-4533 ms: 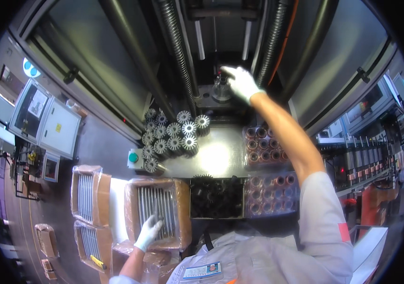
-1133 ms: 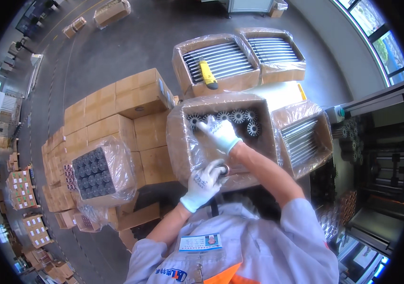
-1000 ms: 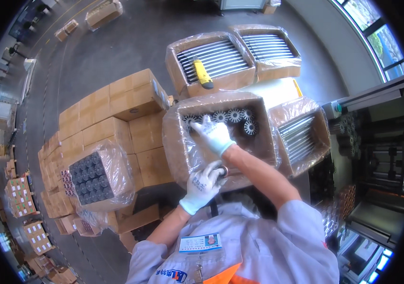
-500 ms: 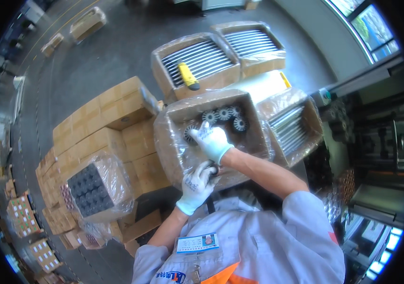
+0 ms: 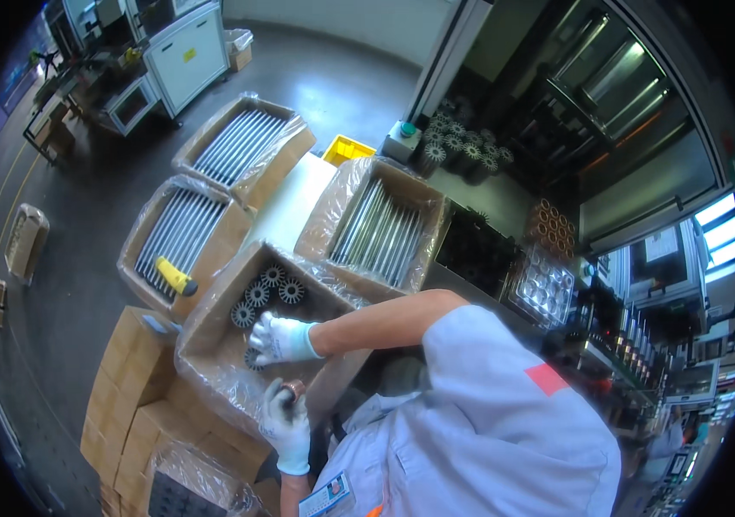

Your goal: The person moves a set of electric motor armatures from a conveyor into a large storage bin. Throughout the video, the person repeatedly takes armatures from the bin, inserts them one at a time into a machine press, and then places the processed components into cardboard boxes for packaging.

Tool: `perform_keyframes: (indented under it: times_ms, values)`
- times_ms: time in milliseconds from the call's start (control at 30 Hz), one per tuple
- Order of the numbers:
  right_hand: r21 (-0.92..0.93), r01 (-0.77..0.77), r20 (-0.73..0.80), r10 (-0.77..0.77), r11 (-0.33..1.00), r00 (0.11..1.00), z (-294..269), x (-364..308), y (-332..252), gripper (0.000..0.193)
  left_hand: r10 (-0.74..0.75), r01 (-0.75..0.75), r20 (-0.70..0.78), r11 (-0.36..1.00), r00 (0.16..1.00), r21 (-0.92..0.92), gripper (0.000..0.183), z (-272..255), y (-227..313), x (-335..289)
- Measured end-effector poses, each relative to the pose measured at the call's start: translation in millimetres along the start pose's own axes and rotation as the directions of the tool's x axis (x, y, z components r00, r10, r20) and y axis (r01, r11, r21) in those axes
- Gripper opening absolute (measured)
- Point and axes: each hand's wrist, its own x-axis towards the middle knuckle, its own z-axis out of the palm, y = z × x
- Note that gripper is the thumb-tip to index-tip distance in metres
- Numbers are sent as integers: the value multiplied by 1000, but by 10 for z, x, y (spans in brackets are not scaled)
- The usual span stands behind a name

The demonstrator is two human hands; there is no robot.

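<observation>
Inside the plastic-lined cardboard box (image 5: pixel 204 358) in front of me stand several round slotted metal cores (image 5: pixel 291 289), their toothed ends facing up. My right hand (image 5: pixel 277 339), in a white glove, reaches into this box with its fingers curled. Beside its fingertips another slotted core (image 5: pixel 253 358) shows in part; whether the fingers grip it is hidden. Lower down, my gloved left hand (image 5: pixel 286 431) is closed around a small copper-coloured cylinder (image 5: pixel 296 389) near the box's near wall.
Boxes of metal rods (image 5: pixel 376 233) stand beyond, one with a yellow-handled tool (image 5: pixel 176 276) on top. Stacked cartons (image 5: pixel 126 379) rise at the left. Grouped slotted cores (image 5: pixel 462 146), a copper-coloured ring tray (image 5: pixel 553 228) and machinery are to the right. A yellow bin (image 5: pixel 348 150) sits farther back.
My view has swung to the right, bringing the machinery and grouped cores into sight. The right hand's fingers are now curled beside the separate core. The left hand's copper-coloured cylinder shows more plainly.
</observation>
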Motion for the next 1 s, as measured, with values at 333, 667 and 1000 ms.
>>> perform_keyframes:
  times_ms: [333, 667, 1000]
  values:
    - [434, -38, -167, 122, 900, 978, 100, 59, 209, 27, -131, 131, 5, 986, 991, -102, 18, 46, 88, 61]
    - [616, -415, -304, 689, 669, 658, -1388, -2025, 818, 46, -146, 155, 55, 894, 988, -420, 22, 389, 653, 665]
    - [239, -918, -69, 948, 317, 309, -825, -4327, 1618, 34, -24, 298, 446, 776, 895, -556, 34, 1861, 1518, 704]
